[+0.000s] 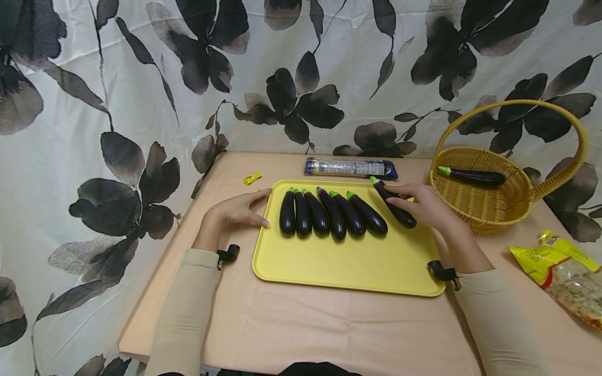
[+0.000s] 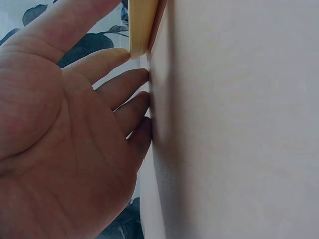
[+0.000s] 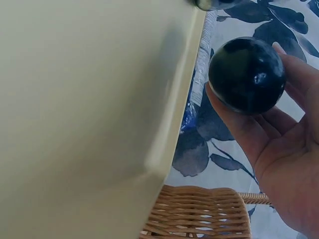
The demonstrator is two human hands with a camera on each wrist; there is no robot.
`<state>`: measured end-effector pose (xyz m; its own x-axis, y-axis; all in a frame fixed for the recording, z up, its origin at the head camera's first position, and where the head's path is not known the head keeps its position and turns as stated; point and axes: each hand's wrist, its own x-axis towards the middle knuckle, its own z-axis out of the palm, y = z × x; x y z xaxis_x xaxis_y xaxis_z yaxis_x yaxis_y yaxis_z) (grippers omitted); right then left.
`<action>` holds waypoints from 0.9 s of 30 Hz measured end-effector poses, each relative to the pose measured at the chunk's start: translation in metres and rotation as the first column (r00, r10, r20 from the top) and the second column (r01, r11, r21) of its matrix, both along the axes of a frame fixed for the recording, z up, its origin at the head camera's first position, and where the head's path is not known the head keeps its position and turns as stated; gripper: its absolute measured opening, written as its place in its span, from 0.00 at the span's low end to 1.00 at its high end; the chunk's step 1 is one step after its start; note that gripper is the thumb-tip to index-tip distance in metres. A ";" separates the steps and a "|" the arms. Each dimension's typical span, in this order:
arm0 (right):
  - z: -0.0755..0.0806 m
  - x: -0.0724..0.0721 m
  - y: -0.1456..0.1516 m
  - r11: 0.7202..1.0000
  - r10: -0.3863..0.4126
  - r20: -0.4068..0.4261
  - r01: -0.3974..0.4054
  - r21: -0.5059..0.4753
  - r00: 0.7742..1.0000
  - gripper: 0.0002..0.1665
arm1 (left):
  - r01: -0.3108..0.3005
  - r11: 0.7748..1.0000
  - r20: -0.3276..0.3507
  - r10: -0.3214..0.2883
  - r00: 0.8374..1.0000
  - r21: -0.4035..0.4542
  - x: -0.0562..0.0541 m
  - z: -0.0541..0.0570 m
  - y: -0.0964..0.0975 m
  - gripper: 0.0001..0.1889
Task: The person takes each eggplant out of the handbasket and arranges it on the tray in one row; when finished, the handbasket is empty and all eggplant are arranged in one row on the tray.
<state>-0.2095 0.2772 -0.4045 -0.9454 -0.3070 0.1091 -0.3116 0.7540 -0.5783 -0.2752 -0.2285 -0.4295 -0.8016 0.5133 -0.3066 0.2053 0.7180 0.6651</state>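
My right hand (image 1: 427, 204) grips a dark eggplant (image 3: 246, 74) between thumb and fingers, over the right part of a yellow tray (image 1: 348, 269). Its green stem end points away from me. Several glossy eggplants (image 1: 334, 214) lie side by side in a row across the tray, stems toward the back. At the tray's left edge, my left hand (image 1: 231, 211) touches the rim with its fingers fairly straight. The left wrist view shows that hand's palm (image 2: 65, 139) and fingertips low beside the tray's edge (image 2: 141, 30).
A wicker basket (image 1: 479, 222) with a tall handle stands at the back right, one eggplant (image 1: 475, 176) inside. Behind the tray lies a long blue-and-silver package (image 1: 350, 167). A small yellow packet (image 1: 252, 178) is at the back left, and a yellow-and-clear bag (image 1: 564, 277) at the right.
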 end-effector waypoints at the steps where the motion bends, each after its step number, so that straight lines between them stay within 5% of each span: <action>1: -0.001 0.000 0.000 1.000 0.008 -0.001 -0.008 0.010 1.000 0.27 | 0.000 1.000 0.001 0.000 1.000 0.001 0.000 0.000 0.000 0.60; 27: -0.010 -0.002 -0.009 0.989 0.118 0.040 -0.121 0.086 0.992 0.21 | 0.015 1.000 -0.014 -0.015 1.000 -0.011 -0.002 -0.002 -0.001 0.61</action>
<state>-0.2118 0.2680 -0.4145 -0.9040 -0.4251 0.0442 -0.3835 0.7610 -0.5232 -0.2776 -0.2298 -0.4313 -0.7980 0.5221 -0.3010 0.2255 0.7219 0.6542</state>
